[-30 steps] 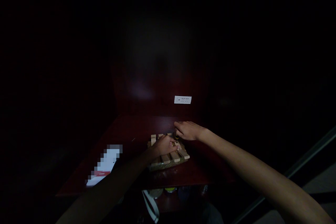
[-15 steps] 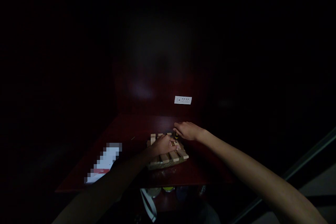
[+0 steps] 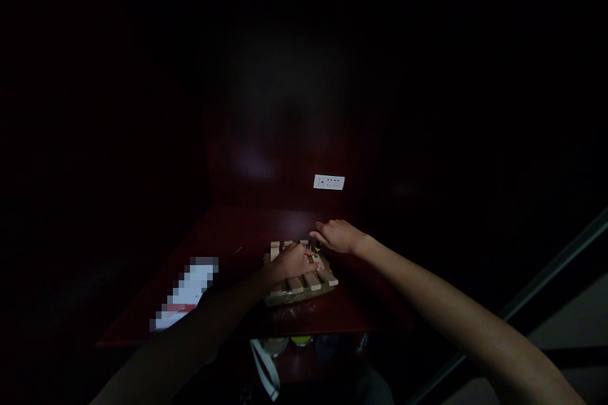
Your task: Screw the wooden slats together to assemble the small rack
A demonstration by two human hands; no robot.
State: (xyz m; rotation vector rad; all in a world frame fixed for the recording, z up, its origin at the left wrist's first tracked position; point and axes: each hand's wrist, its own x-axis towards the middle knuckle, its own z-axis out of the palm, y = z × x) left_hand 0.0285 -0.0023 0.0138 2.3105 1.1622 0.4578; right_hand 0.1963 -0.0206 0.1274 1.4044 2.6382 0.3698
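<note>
A pale slatted wooden frame (image 3: 312, 280) lies on the dark red table, over a greenish piece that looks wrapped in clear plastic. My left hand (image 3: 291, 262) is laid across its slats, holding it down, with thumb and forefinger around a slat near its right side. My right hand (image 3: 335, 235) is closed at the top of a small screwdriver (image 3: 318, 247) with a black and yellow handle. The screwdriver stands nearly upright, its tip down at the slat beside my left fingertips. Whether a screw sits under the tip is too small to tell.
A white sheet with a red band (image 3: 190, 291), partly pixelated, lies at the table's (image 3: 228, 323) left. A thin stick (image 3: 238, 249) lies behind it. A white socket plate (image 3: 329, 182) is on the back wall. Below the front edge are a pale strap (image 3: 266, 370) and round lids (image 3: 301, 340).
The view has shifted slightly. My right thumb now reaches out more over the screwdriver's top. My left hand keeps its place on the wooden frame.
</note>
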